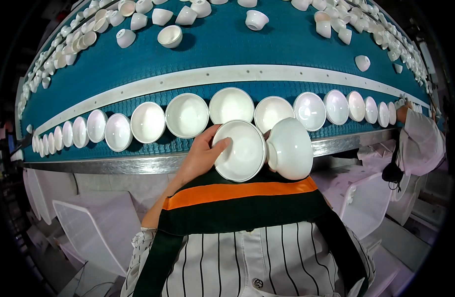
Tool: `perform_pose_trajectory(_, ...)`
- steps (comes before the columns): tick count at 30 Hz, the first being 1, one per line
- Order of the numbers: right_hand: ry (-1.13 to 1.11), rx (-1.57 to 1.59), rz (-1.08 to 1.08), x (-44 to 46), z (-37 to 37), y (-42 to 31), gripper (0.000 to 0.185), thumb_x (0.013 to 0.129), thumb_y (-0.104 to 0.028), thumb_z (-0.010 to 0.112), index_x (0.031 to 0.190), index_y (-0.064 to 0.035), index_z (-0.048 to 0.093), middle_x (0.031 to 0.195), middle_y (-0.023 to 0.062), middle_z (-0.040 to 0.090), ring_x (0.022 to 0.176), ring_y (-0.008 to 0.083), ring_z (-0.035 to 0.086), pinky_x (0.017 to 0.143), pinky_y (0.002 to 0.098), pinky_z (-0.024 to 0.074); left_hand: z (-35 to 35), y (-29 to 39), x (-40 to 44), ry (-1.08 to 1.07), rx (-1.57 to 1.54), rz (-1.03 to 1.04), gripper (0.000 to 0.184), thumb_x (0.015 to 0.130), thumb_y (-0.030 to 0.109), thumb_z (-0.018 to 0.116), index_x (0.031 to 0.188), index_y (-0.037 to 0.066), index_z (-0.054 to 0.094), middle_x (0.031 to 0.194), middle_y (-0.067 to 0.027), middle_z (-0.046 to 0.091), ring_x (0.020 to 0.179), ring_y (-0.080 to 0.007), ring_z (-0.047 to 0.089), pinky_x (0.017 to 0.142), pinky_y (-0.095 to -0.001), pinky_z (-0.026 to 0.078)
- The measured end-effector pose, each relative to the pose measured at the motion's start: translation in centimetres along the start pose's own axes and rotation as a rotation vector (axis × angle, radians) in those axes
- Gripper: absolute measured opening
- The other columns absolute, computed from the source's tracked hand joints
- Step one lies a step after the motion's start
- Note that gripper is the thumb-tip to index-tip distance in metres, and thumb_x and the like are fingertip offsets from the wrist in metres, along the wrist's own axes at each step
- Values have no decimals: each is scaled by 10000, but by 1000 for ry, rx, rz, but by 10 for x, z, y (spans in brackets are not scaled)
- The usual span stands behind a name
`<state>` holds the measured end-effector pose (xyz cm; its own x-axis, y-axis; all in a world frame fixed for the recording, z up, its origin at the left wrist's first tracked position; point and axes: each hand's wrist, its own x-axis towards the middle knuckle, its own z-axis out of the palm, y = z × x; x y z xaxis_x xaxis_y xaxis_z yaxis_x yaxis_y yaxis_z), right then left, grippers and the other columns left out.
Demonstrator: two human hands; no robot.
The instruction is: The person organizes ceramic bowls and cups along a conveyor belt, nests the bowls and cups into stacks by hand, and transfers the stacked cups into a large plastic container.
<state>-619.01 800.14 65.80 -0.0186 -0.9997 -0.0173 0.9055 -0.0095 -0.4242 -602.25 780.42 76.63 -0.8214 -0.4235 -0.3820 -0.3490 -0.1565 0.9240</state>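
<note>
My left hand [207, 152] grips a white bowl [240, 150] at its left rim, the thumb over the inside, its opening facing me. Just right of it a second white bowl [293, 148] is tilted on its side, with its outer wall and foot showing. My right hand [268, 136] is mostly hidden behind this second bowl; only bits of its fingers show at the foot. Both bowls are held over the metal front edge of the belt, close to the apron. Behind them a row of white bowls [231, 106] stands on the blue belt.
A white rail [188, 74] divides the blue belt. Beyond it lie scattered small bowls [169, 36]. The metal edge [113, 165] runs across the front. White bins [96, 230] stand below. At the right, a co-worker's sleeve [420, 141] reaches over the belt.
</note>
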Motion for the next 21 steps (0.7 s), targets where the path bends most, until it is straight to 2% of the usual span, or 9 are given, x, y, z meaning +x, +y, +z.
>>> perform_pose_trajectory(4,-130,70,3,-7,-13,-12,496,924,-264,506,1315,3,359,1203,214,501,1060,357,564,837,364,522,22,-4,8,61,211,101,309,912,156,550,1171,-12,537,999,-88,636,863,-136,590,758,-264,472)
perform_pose_trajectory(7,-183,83,5,-12,-22,-22,495,924,-261,506,1314,6,356,1206,220,496,1063,367,562,839,367,523,29,5,11,13,347,117,303,898,167,547,1130,-27,540,911,-199,642,817,-249,637,736,-316,477)
perform_pose_trajectory(8,-196,87,10,-14,-26,-25,495,924,-260,505,1314,6,355,1207,222,494,1064,371,561,839,368,524,31,5,12,1,387,153,295,895,151,536,1127,-31,532,865,-219,633,773,-321,636,712,-337,479)
perform_pose_trajectory(11,-235,62,16,-20,-39,-33,495,924,-256,505,1313,9,352,1209,228,489,1067,381,560,841,372,525,39,14,18,-97,544,91,322,919,149,511,1192,-20,500,967,-151,639,865,-193,610,784,-313,474)
perform_pose_trajectory(14,-281,-64,24,-29,-66,-41,495,924,-253,504,1313,12,349,1212,233,484,1070,391,558,842,375,526,48,17,23,-189,519,67,395,885,104,492,1260,-13,450,1066,-165,606,970,-206,585,850,-329,456)
perform_pose_trajectory(17,-339,-448,-22,-40,-96,-52,495,924,-249,503,1312,15,346,1215,239,479,1073,402,556,844,378,528,59,19,25,-256,375,24,519,835,74,473,1337,-5,369,1192,-165,541,1085,-211,531,930,-332,420)
perform_pose_trajectory(19,-306,-521,-41,-48,-94,-63,501,890,-225,569,1279,24,377,1208,221,481,1042,395,574,823,373,537,67,18,29,-311,274,-37,627,782,38,490,1380,5,307,1257,-146,493,1152,-209,487,986,-329,384)
perform_pose_trajectory(20,-193,-104,101,-56,-67,-70,503,871,-212,600,1263,26,393,1199,209,486,1024,389,584,813,369,542,72,19,29,-305,248,-41,633,776,30,496,1380,7,308,1254,-143,496,1153,-206,488,989,-329,384)
perform_pose_trajectory(21,-153,93,141,-59,-55,-75,504,859,-204,618,1253,27,404,1187,200,493,1006,382,592,803,363,545,77,20,30,-300,223,-43,640,770,23,502,1380,10,309,1251,-141,498,1154,-203,488,991,-329,383)
